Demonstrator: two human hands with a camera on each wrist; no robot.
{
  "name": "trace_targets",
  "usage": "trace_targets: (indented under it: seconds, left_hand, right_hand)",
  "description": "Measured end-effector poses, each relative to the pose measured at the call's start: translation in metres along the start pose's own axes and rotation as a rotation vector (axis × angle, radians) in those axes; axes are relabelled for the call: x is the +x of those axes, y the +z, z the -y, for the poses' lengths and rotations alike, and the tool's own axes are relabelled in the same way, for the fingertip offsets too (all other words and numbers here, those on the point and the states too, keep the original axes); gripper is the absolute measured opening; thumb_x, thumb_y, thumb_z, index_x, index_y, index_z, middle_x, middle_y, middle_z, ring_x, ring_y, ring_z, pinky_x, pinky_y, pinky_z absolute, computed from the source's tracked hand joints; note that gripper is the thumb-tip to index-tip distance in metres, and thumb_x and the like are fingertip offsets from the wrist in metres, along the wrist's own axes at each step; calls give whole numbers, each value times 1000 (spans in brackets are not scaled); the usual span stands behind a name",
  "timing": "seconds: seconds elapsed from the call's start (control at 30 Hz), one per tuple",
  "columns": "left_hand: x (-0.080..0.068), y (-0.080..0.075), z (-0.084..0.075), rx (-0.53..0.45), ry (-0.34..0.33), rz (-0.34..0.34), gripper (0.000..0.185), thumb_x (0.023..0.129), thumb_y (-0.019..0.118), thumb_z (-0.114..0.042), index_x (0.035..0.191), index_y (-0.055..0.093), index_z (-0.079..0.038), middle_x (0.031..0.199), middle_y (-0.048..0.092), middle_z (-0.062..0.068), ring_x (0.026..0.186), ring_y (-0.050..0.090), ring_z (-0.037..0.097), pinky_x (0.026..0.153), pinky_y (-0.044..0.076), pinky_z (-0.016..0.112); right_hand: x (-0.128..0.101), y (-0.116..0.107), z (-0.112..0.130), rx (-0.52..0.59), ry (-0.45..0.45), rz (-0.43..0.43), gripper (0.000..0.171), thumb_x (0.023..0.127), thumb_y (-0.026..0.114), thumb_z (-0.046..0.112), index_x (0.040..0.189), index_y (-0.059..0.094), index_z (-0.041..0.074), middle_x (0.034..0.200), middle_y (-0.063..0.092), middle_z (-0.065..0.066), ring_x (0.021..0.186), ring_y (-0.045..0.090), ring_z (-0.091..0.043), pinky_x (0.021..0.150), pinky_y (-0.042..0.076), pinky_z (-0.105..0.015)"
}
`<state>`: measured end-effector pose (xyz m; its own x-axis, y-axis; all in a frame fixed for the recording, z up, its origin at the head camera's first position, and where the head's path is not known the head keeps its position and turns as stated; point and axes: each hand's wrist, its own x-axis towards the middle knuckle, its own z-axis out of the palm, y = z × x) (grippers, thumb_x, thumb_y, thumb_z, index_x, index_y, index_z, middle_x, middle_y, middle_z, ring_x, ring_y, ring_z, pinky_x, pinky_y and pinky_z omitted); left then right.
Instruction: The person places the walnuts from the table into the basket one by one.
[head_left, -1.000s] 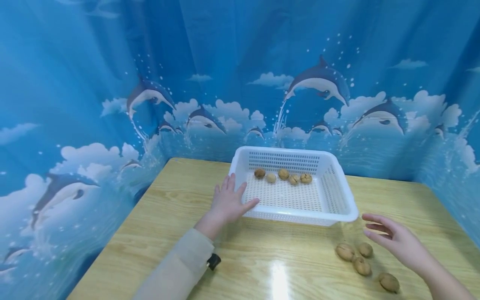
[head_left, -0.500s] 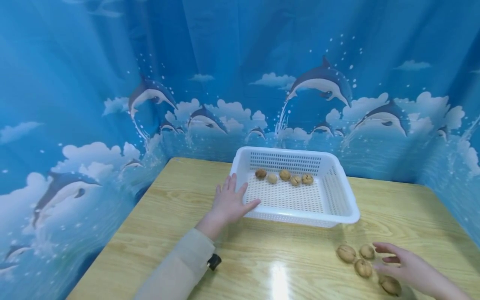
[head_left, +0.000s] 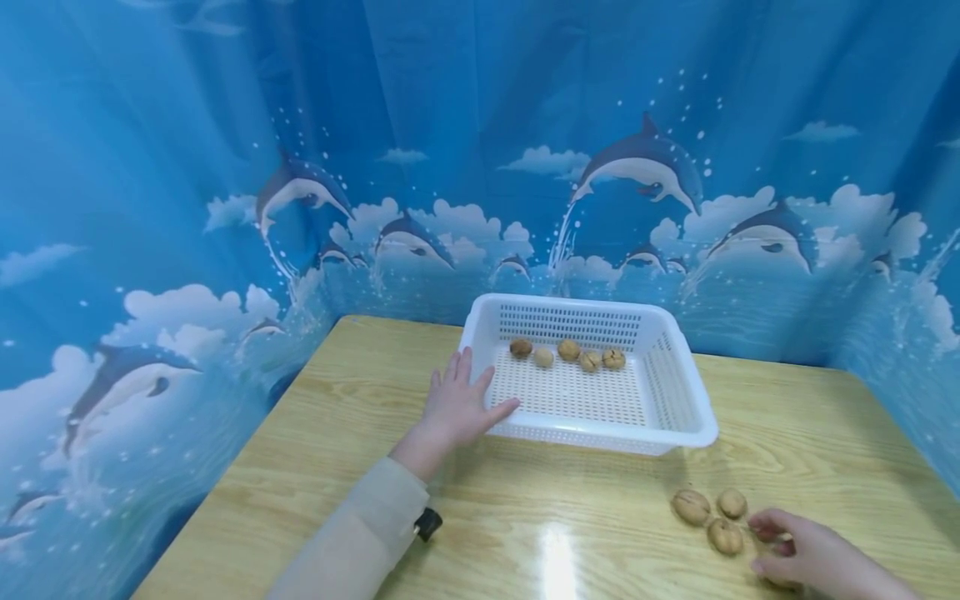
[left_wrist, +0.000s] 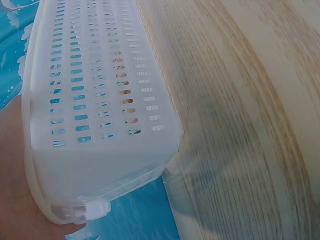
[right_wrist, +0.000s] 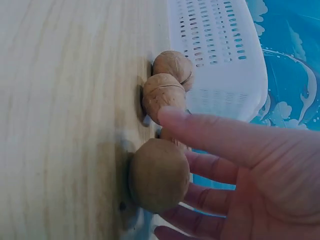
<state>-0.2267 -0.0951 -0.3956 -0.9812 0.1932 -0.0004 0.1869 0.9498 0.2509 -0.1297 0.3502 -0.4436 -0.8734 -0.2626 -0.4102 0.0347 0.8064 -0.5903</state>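
Observation:
My left hand (head_left: 457,408) rests with spread fingers on the left rim of a white plastic basket (head_left: 600,437). In the left wrist view that hand (left_wrist: 11,170) lies along the basket's rim. Several walnuts (head_left: 567,350) sit in a loose row inside, toward the back wall. At the lower right, my right hand (head_left: 825,557) is low over the table around a walnut (right_wrist: 159,175), mostly hidden in the head view. Its fingers reach behind this nut, while the thumb (right_wrist: 200,132) stands apart above it. Left of the hand lie three more walnuts (head_left: 725,537), close together.
The wooden table (head_left: 315,450) carries everything. A blue curtain (head_left: 465,125) printed with dolphins hangs close behind the basket and at both sides. A small black object (head_left: 428,523) shows at the left sleeve's cuff.
My right hand has moved down from beside the basket's front right corner to the nearest walnut on the table. The left hand and basket have stayed put.

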Motion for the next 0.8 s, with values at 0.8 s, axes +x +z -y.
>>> trace_targets:
  seconds: [0.8]
  left_hand:
    - [0, 0, -1, -1, -7, 5, 80, 85, 35, -72, 145, 35, -19, 155, 1, 15, 140, -2, 34, 109, 3, 56]
  right_hand:
    - [-4, 3, 11, 41, 151, -132, 64, 80, 70, 42, 116, 55, -8, 110, 58, -25, 93, 60, -35, 71, 52, -43]
